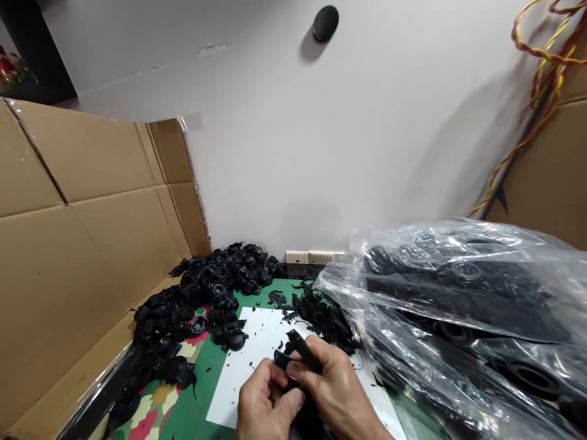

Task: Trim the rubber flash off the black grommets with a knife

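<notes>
Your left hand (266, 397) pinches a black part (281, 359); your right hand (337, 379) grips a stick-like black tool (303, 351). The black part sits between both hands, above the white sheet (257, 333) on the desk (195, 394), inward of the sheet's left and right edges. The tool's long axis slants, its exposed end pointing toward the sheet's far left corner. The part's long axis is obscured by your grip.

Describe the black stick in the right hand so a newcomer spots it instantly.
Below the pale wall, find the white sheet on the green surface. Over it, the right hand grips the black stick, straight and slim, unlike the curled black scraps beyond it.
</notes>
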